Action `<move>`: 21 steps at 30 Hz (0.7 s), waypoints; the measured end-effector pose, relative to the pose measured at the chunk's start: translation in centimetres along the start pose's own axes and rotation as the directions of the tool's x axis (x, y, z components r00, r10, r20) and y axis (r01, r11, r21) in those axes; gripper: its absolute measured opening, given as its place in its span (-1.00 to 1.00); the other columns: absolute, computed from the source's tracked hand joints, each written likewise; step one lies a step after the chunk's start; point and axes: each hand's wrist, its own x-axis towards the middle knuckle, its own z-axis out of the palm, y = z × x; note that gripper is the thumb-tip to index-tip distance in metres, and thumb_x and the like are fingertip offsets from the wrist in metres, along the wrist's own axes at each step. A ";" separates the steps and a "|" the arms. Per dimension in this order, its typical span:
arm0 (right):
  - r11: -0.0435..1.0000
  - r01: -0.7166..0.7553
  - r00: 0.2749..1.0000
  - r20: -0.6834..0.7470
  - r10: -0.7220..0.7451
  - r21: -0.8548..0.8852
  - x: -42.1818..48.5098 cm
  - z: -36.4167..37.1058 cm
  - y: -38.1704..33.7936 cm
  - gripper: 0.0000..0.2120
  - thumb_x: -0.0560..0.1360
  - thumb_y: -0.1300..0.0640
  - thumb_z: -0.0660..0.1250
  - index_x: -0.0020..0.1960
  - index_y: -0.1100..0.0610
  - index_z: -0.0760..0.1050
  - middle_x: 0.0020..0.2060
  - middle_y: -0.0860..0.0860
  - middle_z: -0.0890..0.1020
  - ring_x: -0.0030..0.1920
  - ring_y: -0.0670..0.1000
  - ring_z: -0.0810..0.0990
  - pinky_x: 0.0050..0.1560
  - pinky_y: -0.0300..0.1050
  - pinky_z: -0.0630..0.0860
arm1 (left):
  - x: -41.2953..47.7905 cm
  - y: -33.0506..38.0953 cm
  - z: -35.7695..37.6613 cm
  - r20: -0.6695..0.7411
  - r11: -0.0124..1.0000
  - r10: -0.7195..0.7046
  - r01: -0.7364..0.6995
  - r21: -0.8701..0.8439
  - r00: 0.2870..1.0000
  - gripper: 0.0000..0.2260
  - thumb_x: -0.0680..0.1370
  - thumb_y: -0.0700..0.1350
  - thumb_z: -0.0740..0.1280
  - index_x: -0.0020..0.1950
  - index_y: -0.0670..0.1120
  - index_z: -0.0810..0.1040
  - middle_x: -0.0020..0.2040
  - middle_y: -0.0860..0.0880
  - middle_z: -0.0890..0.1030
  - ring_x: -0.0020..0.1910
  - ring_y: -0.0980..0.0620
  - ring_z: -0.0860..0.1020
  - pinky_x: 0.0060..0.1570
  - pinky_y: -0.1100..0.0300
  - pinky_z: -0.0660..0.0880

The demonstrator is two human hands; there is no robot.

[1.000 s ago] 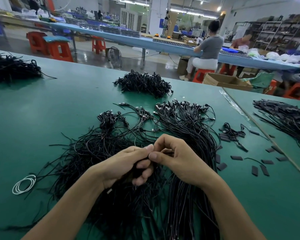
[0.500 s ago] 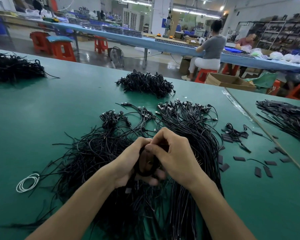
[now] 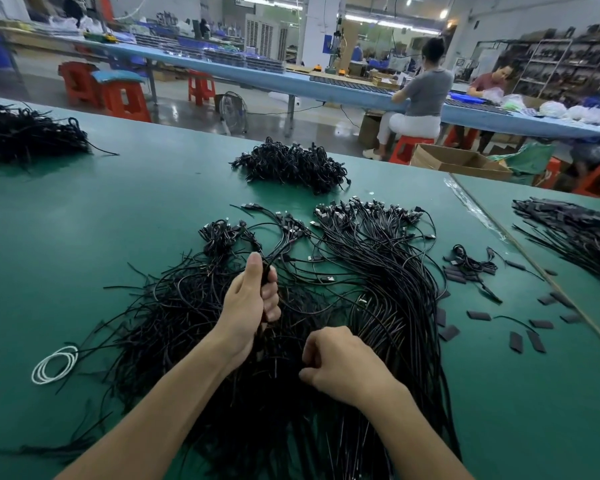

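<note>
Head view: left hand (image 3: 253,306) is fisted round a folded black cable (image 3: 266,269), thumb up along it, held just above the loose heap (image 3: 378,271). Right hand (image 3: 340,365) sits lower, fingers curled down into the strands. Can't tell if they pinch anything.

Progress, my guess: early to middle. The cable in my fist looks gathered but not tied. Done bundles sit in a pile (image 3: 291,164) near the far edge, with a few more coiled ones (image 3: 219,233) at the heap's left top. What's left is most of it: the heap fans out from under both wrists, plug ends pointing away, many strands straight and unbundled. Black strips (image 3: 478,315) lie scattered to the right, well apart from my hands, probably the wraps. A white loop (image 3: 54,363) lies off to the left.

Surface: green table (image 3: 118,202), matte, with another dark pile (image 3: 25,133) far left. A second green top joins on the right and carries straight cables (image 3: 575,230).

Room: factory floor, long blue bench (image 3: 257,76) across it, a person (image 3: 420,98) seated with back to me, red stools (image 3: 125,98), floor fan (image 3: 234,110), cardboard box (image 3: 458,161), shelves (image 3: 551,64) at the back right.
</note>
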 end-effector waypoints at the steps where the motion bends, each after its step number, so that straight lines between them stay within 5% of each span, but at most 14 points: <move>1: 1.000 0.003 1.000 0.000 -0.003 -0.029 0.0 0.2 -0.1 -0.89 0.47 0.01 0.43 -0.06 0.02 0.59 -0.09 -0.06 0.61 -0.07 0.02 0.61 -0.05 -0.05 0.59 | 0.0 0.0 0.1 -0.006 0.999 0.014 -0.015 -0.033 1.000 -0.58 0.53 0.26 0.13 -0.16 -0.11 0.42 -0.43 0.09 0.29 -0.48 0.13 0.24 -0.51 0.28 0.28; 8: 0.997 0.066 0.996 -0.065 -0.065 0.025 0.0 0.3 0.1 -0.92 0.53 0.04 0.35 -0.04 0.01 0.59 -0.09 -0.09 0.61 -0.05 -0.01 0.60 -0.01 -0.06 0.58 | 0.1 0.0 0.1 -0.151 0.997 0.010 -0.021 -0.068 0.989 -0.55 0.64 0.22 0.06 -0.28 -0.07 0.34 -0.50 0.06 0.24 -0.59 0.14 0.17 -0.65 0.31 0.16; 12: 0.957 0.054 0.986 -0.165 -0.007 0.284 -0.1 -0.9 0.4 -0.90 0.54 0.02 0.33 -0.15 -0.07 0.47 -0.19 -0.10 0.61 -0.18 -0.10 0.60 -0.21 -0.22 0.54 | 0.2 -0.6 0.1 -0.223 0.997 -0.041 0.024 -0.078 0.974 -0.52 0.68 0.21 0.03 -0.31 -0.07 0.33 -0.56 0.04 0.27 -0.64 0.12 0.20 -0.68 0.33 0.14; 16: 0.864 0.058 0.996 -0.086 -0.017 0.501 -0.6 -1.4 -0.1 -0.90 0.56 0.10 0.35 -0.11 -0.03 0.49 -0.24 0.00 0.70 -0.28 -0.07 0.69 -0.27 -0.16 0.62 | 0.4 -0.5 0.2 -0.266 0.994 -0.003 -0.025 -0.103 0.964 -0.52 0.69 0.19 0.03 -0.31 -0.07 0.34 -0.54 0.04 0.25 -0.63 0.12 0.18 -0.68 0.32 0.13; 18: 0.780 0.025 1.000 -0.006 -0.027 0.625 -0.9 -1.3 -0.5 -0.92 0.57 0.13 0.36 -0.09 0.05 0.48 -0.14 0.08 0.72 -0.19 0.04 0.72 -0.16 -0.02 0.65 | 0.7 -0.3 0.3 -0.300 0.990 0.012 -0.053 -0.129 0.954 -0.52 0.69 0.18 0.03 -0.31 -0.07 0.33 -0.54 0.05 0.24 -0.63 0.12 0.17 -0.68 0.31 0.13; 21: 0.508 -0.081 0.981 0.158 -0.111 0.857 -1.5 -1.2 -1.2 -0.91 0.61 0.20 0.30 -0.05 0.16 0.41 -0.04 0.13 0.70 -0.09 0.12 0.71 -0.06 -0.02 0.63 | 1.0 0.0 0.4 -0.365 0.983 0.038 -0.101 -0.153 0.930 -0.52 0.70 0.17 0.01 -0.30 -0.08 0.33 -0.56 0.06 0.26 -0.64 0.12 0.20 -0.66 0.32 0.16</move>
